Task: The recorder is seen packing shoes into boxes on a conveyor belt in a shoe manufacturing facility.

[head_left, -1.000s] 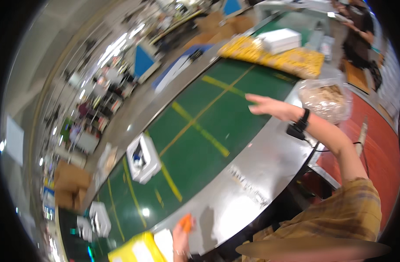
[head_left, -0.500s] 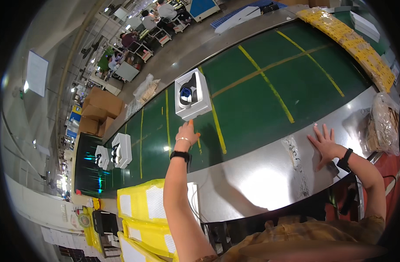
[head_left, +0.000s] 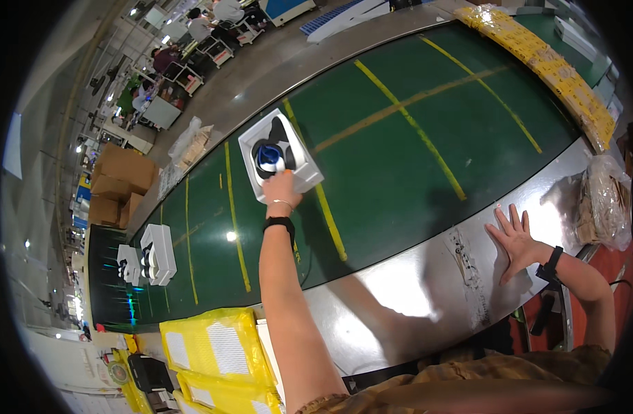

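Observation:
My left hand (head_left: 280,188) reaches across the green belt to an open white box (head_left: 301,157). Its fingers are closed over the box's near wall, and the fingertips are partly hidden. Inside the box lies a black and white rounded device with a shiny blue part (head_left: 267,154); its exact kind is hard to make out. My right hand (head_left: 515,238) rests flat on the metal edge (head_left: 427,276) with fingers spread and holds nothing. Farther left along the belt (head_left: 372,159) stand two more white boxes, a larger one (head_left: 162,254) and a smaller one (head_left: 129,265), with black and white contents.
Yellow-wrapped packages (head_left: 213,345) are stacked at the lower left, beside my left forearm. Cardboard boxes (head_left: 120,176) stand beyond the belt. A yellow-taped strip (head_left: 537,65) spans the belt's right end, near a clear plastic bag (head_left: 604,200). Several people sit at far workstations.
My left hand has moved forward from just short of the white box onto its near wall. The box is now turned slightly. The view has shifted, while my right hand stays on the metal.

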Demonstrator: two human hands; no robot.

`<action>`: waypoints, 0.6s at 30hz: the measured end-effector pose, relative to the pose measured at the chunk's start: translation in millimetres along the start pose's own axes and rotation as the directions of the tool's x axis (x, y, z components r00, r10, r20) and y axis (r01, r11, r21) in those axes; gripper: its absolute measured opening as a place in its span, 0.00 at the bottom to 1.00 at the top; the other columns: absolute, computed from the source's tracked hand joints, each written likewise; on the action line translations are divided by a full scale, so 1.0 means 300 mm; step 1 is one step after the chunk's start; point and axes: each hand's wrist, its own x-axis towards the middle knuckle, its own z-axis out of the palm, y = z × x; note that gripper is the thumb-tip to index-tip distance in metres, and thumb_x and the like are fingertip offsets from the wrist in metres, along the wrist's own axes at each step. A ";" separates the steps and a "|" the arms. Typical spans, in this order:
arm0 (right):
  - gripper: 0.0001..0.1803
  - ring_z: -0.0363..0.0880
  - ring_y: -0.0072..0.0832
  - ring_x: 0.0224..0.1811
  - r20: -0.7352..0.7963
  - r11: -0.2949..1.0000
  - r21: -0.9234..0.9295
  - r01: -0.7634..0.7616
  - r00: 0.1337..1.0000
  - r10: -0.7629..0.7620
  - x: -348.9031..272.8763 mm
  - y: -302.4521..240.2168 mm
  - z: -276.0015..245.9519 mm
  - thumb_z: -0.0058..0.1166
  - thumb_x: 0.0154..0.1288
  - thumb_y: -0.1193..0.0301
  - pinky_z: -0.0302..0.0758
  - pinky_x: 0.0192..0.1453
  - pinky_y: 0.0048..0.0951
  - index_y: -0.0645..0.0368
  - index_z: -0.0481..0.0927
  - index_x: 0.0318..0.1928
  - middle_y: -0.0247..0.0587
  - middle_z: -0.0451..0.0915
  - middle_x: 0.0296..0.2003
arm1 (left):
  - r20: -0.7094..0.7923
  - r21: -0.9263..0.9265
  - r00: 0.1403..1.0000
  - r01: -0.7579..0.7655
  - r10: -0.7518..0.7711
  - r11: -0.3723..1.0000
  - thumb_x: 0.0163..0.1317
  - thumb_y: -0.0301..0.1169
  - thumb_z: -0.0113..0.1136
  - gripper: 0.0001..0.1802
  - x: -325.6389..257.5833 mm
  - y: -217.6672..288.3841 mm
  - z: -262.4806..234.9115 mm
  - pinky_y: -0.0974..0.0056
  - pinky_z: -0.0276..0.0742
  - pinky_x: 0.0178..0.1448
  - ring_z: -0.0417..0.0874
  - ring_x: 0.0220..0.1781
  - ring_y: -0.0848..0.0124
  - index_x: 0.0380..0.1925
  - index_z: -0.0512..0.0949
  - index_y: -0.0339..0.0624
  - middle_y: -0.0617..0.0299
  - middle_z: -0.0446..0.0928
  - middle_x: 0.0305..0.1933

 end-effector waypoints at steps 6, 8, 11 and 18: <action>0.81 0.20 0.72 0.75 -0.043 0.999 -0.044 0.000 0.999 -0.002 -0.014 -0.006 0.014 0.77 0.20 0.37 0.24 0.71 0.74 0.49 0.45 0.77 0.66 0.31 0.75 | -0.120 -0.080 0.967 -0.233 0.223 0.969 0.47 0.27 0.70 0.22 -0.256 0.115 0.065 0.53 0.81 0.46 0.83 0.44 0.53 0.43 0.73 0.38 0.50 0.79 0.40; 0.81 0.20 0.71 0.75 -0.050 0.999 -0.042 0.012 0.999 -0.014 -0.023 -0.021 0.008 0.77 0.20 0.38 0.25 0.71 0.75 0.49 0.44 0.77 0.65 0.31 0.76 | -0.110 -0.096 0.960 -0.267 0.256 0.959 0.48 0.28 0.69 0.22 -0.359 0.147 0.053 0.53 0.81 0.46 0.83 0.43 0.53 0.43 0.73 0.37 0.50 0.80 0.39; 0.82 0.20 0.70 0.76 -0.054 1.000 -0.029 -0.004 0.999 0.002 -0.028 0.003 0.030 0.77 0.20 0.39 0.26 0.71 0.75 0.48 0.43 0.77 0.63 0.30 0.76 | -0.071 -0.158 0.945 -0.326 0.319 0.932 0.48 0.29 0.71 0.23 -0.510 0.267 -0.093 0.53 0.81 0.46 0.83 0.43 0.51 0.43 0.73 0.36 0.49 0.80 0.38; 0.82 0.18 0.68 0.76 -0.035 0.999 -0.048 -0.026 0.999 0.024 -0.035 -0.008 0.016 0.80 0.22 0.46 0.28 0.70 0.76 0.45 0.38 0.78 0.57 0.26 0.77 | -0.053 -0.314 0.840 -0.527 0.539 0.790 0.50 0.31 0.66 0.16 -1.128 0.515 -0.315 0.52 0.79 0.37 0.82 0.35 0.53 0.37 0.74 0.37 0.50 0.78 0.32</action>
